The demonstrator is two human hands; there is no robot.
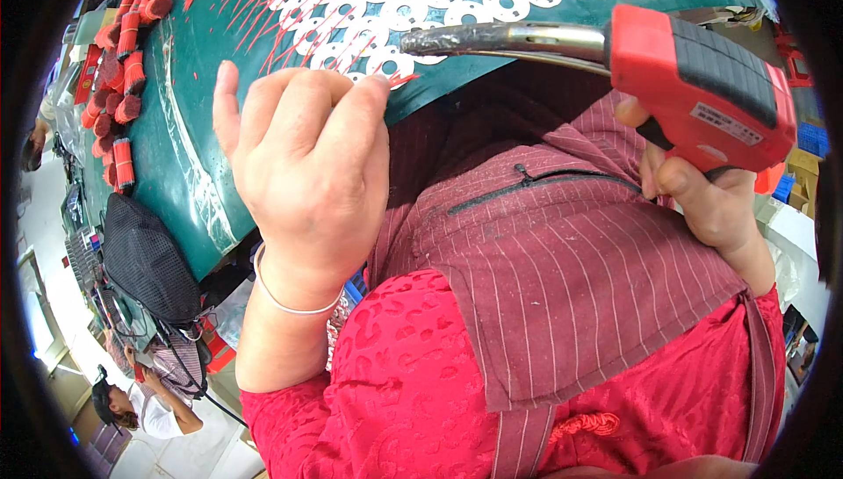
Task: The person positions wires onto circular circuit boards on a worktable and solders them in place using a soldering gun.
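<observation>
My left hand [303, 150] is raised over the front edge of the green work table, thumb and forefinger pinched and the little finger lifted. A short red wire [404, 80] sticks out from the pinch, over the nearest white ring-shaped disc [389, 63]. Around the pistol grip of a red and black soldering gun [702, 84], my right hand [702, 194] is closed. The gun's long metal barrel points left, its darkened tip [413, 42] just above the discs near my left fingertips. What my curled left fingers hold inside is hidden.
Many white discs lie in touching rows on the green table [189, 172], with loose red wires [272, 18] across their left side. Bundles of red wire [132, 71] line the left edge. A black mesh-covered object [149, 259] stands at the lower left. Another person [149, 404] is farther off.
</observation>
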